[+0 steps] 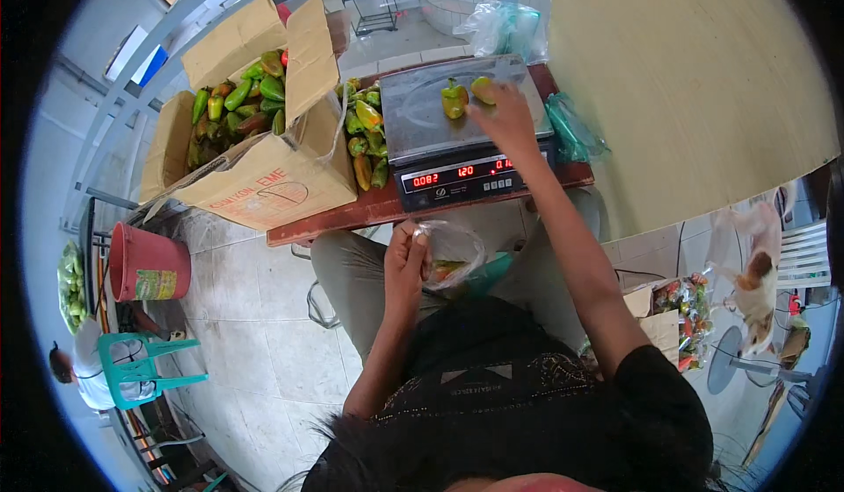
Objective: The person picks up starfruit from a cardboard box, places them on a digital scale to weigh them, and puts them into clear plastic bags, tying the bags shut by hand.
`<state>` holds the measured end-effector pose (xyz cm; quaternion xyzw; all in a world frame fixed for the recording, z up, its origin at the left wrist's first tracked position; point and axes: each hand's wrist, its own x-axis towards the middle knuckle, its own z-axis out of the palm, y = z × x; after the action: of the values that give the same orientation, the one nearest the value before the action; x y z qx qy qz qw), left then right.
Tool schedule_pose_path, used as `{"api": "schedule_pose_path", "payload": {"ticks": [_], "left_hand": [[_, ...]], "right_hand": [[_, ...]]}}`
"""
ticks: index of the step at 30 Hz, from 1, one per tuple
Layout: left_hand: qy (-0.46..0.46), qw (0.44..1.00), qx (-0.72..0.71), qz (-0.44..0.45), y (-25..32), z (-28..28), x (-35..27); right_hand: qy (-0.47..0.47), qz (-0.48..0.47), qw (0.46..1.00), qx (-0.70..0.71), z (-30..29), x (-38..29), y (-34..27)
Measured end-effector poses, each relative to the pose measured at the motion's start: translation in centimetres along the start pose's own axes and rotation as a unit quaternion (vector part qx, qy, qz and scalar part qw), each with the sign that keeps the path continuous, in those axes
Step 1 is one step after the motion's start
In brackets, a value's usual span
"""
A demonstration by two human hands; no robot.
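My left hand (405, 254) grips the rim of a clear plastic bag (476, 236) above my lap. The bag's mouth is spread wide, and some peppers (448, 270) show inside it. My right hand (506, 117) reaches over the metal pan of a digital weighing scale (415, 116), its thumb and fingers apart. Two greenish-yellow peppers lie on the pan. One pepper (454, 100) is just left of my thumb; the other pepper (482, 90) is beside my fingers and partly covered by them. Red digits glow on the scale's front.
Left of the scale, more peppers (368, 129) lie on the reddish wooden table (323, 223), beside an open cardboard box (264, 175) of peppers. A green plastic bag (568, 129) touches the scale's right side. A tan board (679, 96) stands at right. A person (89, 367) sits far left.
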<state>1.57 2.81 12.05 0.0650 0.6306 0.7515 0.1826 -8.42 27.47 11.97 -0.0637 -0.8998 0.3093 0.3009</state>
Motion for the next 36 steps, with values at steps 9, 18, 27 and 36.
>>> {"api": "schedule_pose_path", "payload": {"ticks": [9,18,27,36], "left_hand": [[-0.005,0.999,-0.021,-0.031,0.2,-0.5,-0.1],[0.007,0.999,-0.029,-0.021,0.6,-0.2,1.6],[0.038,0.998,-0.041,-0.018,0.6,-0.7,2.7],[0.031,0.999,-0.005,0.014,1.0,1.2,3.1]], "right_hand": [[-0.254,0.18,0.907,-0.283,6.8,6.4,1.0],[-0.242,0.162,0.93,-0.224,5.7,6.0,6.2],[-0.129,0.291,0.819,0.478,1.6,2.6,0.9],[-0.345,0.337,0.57,0.665,-2.6,-11.2,-7.1]]}}
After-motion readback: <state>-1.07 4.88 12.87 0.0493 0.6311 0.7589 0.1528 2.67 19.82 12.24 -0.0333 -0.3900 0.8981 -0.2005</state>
